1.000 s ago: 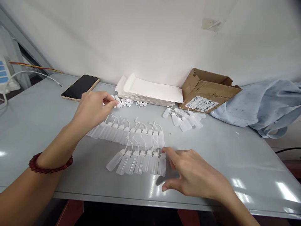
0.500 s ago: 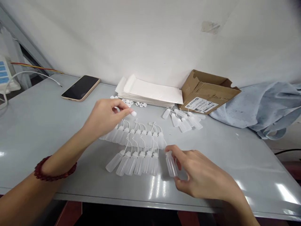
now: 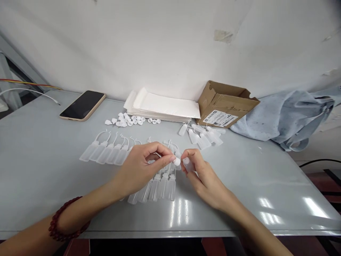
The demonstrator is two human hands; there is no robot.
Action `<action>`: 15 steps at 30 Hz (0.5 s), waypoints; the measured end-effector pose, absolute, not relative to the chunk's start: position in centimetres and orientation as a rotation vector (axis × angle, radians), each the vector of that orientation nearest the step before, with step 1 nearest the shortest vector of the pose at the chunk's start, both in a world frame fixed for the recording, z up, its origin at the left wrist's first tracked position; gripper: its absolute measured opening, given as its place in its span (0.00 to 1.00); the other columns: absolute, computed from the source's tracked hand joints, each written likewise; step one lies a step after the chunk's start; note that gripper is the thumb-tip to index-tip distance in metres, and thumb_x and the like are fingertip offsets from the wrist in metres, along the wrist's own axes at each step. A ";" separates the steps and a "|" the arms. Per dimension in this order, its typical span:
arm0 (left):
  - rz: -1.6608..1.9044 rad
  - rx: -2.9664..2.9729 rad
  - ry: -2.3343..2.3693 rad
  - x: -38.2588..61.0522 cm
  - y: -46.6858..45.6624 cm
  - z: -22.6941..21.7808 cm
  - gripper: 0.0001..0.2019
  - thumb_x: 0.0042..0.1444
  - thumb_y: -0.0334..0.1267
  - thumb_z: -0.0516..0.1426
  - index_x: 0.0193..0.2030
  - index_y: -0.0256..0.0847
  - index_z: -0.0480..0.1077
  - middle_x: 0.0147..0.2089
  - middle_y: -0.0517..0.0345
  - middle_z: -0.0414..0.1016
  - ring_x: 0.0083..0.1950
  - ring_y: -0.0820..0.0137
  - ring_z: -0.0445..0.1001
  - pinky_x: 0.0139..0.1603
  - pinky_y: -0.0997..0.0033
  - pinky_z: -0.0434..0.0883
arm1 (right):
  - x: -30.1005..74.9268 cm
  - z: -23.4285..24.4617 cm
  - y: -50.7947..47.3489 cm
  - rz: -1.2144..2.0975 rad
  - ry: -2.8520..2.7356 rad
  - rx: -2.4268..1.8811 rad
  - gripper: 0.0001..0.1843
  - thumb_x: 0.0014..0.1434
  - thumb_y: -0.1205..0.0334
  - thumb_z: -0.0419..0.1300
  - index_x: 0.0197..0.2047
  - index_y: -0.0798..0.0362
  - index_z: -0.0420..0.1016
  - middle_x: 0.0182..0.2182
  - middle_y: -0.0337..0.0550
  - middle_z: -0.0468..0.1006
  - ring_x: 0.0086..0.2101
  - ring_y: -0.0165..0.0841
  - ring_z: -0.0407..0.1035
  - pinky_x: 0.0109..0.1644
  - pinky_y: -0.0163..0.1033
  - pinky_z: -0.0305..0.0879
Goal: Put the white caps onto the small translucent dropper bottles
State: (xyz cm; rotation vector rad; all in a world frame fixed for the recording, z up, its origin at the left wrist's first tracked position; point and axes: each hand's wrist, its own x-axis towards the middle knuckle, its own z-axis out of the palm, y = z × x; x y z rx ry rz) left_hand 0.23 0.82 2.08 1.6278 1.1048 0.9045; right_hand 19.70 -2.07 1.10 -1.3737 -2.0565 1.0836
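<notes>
Ref cardboard box (image 3: 226, 106): label (image 3: 220, 118) fine print too small to read. Fabric (image 3: 285, 115) right of it cut by picture edge. Front-left of it, left hand (image 3: 144, 169) hides some row bottles (image 3: 162, 186); right hand (image 3: 204, 177) partly covers held bottle (image 3: 188, 165).

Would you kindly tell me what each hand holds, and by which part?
The left hand pinches a cap by one end; the right hand holds a bottle around its body.

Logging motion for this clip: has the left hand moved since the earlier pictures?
Yes: judged against the phone, the left hand has moved rightward and lower in the view.
</notes>
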 end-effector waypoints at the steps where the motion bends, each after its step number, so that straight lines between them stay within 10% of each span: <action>1: 0.915 1.624 1.100 0.2 0.8 2.0 0.07 0.55 0.39 0.59 0.28 0.41 0.73 0.32 0.63 0.78 0.28 0.77 0.71 0.31 0.80 0.71 | 19.6 1.1 -2.1 1.098 -2.048 -1.370 0.23 0.52 0.81 0.43 0.46 0.47 0.52 0.29 0.32 0.62 0.24 0.26 0.55 0.30 0.32 0.54; 15: 0.884 1.559 1.124 0.3 0.6 1.9 0.08 0.55 0.41 0.59 0.29 0.40 0.73 0.32 0.61 0.77 0.28 0.75 0.73 0.27 0.79 0.70 | 19.1 0.7 -2.2 1.000 -2.136 -1.390 0.17 0.59 0.74 0.45 0.50 0.50 0.51 0.27 0.34 0.65 0.25 0.28 0.60 0.30 0.33 0.57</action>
